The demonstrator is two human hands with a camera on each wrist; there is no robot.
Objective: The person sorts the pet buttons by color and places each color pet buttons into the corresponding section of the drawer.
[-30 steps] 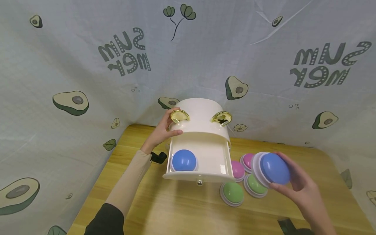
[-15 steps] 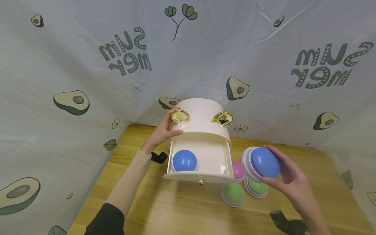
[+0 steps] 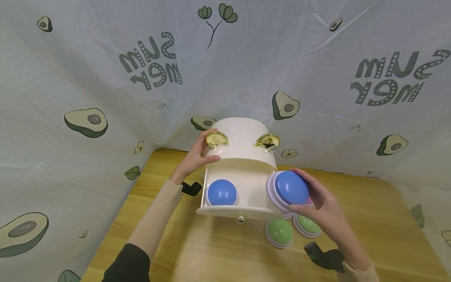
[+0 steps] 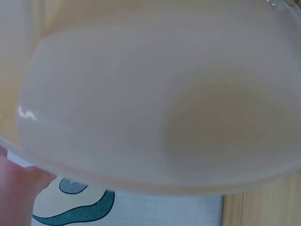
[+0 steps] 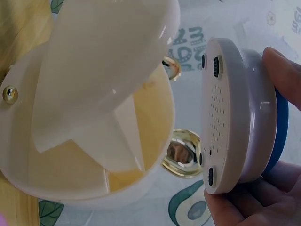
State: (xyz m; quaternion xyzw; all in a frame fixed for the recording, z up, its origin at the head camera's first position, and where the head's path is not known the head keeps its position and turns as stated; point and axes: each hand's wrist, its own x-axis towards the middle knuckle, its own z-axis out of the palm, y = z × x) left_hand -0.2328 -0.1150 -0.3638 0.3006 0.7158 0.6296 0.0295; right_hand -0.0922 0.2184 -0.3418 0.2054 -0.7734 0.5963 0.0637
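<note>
Worktop (image 3: 183, 250) carries a white box (image 3: 243, 133), its drawer (image 3: 246, 196) out toward the person. The left hand (image 3: 197, 154) grips the box's left side, thumb in front (the other fingers are mostly hidden). Over the drawer's right side, as the head view shows it, the right hand (image 3: 322, 203) pinches a blue button (image 3: 291, 188), axis tilted: base leftward, dome up and right. Behind it, pink buttons (image 3: 287, 215) show only as slivers.

Pink buttons (image 3: 309, 201) mostly behind held blue button (image 3: 292, 187)
</note>
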